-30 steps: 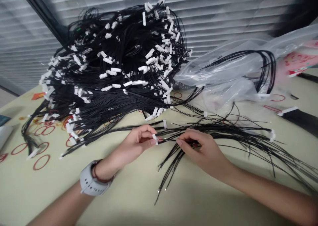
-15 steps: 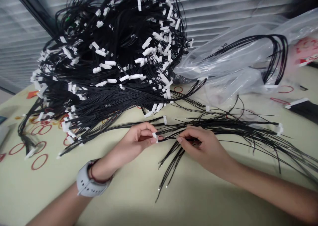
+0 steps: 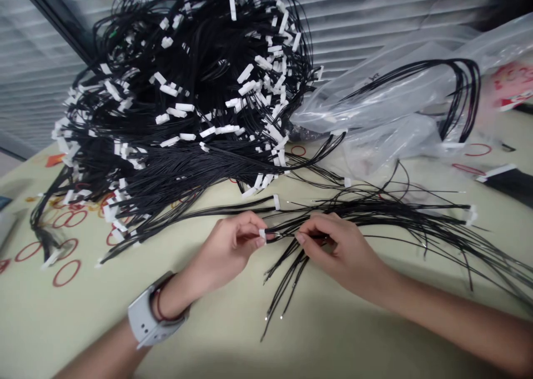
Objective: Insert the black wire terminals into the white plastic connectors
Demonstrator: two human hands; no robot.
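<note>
Between thumb and fingers, my left hand (image 3: 235, 243) pinches a small white connector (image 3: 262, 235) with black wires running out of it to the right. My right hand (image 3: 339, 245) is closed on a black wire (image 3: 287, 235) just right of the connector; whether the wire's tip sits inside the housing I cannot tell. Beneath my right hand, loose black wires (image 3: 287, 284) with bare metal tips fan out toward the front. A longer bundle of black wires (image 3: 400, 212) stretches to the right behind that hand.
A large heap of black cables with white connectors (image 3: 200, 90) fills the back left. Clear plastic bags (image 3: 387, 112) with cables inside lie at the back right. Red rubber bands (image 3: 66, 272) are scattered on the pale table (image 3: 200, 340). A finished-looking cable end (image 3: 276, 202) lies behind my left hand.
My left hand and the white connector have shifted slightly right and turned a little, with the wrist rotated. My right hand has stayed nearly in place, still pinching the wire.
</note>
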